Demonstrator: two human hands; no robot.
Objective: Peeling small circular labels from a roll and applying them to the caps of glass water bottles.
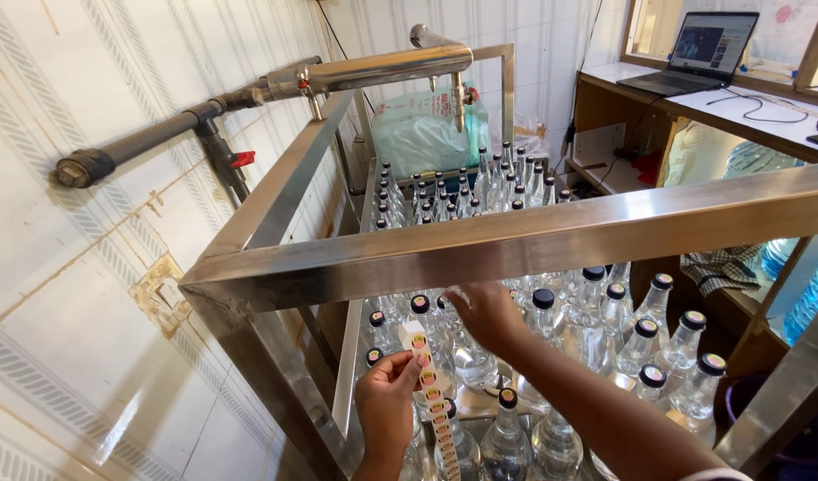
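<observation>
Stickers on a long white paper strip (429, 383), small round orange-and-yellow ones, hang from the left hand (387, 401), whose fingers pinch the strip's upper end above the nearest clear glass bottles with black caps (507, 428). Just beyond, the right hand (485, 312) reaches down with bent fingers onto a bottle top; whether it grips anything I cannot tell. Overhead runs a brushed steel frame bar (534, 240), with more bottles and a steel filling pipe (382, 67) farther back.

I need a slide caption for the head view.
Left hand holds a sticker strip; right hand reaches among capped clear bottles.
</observation>
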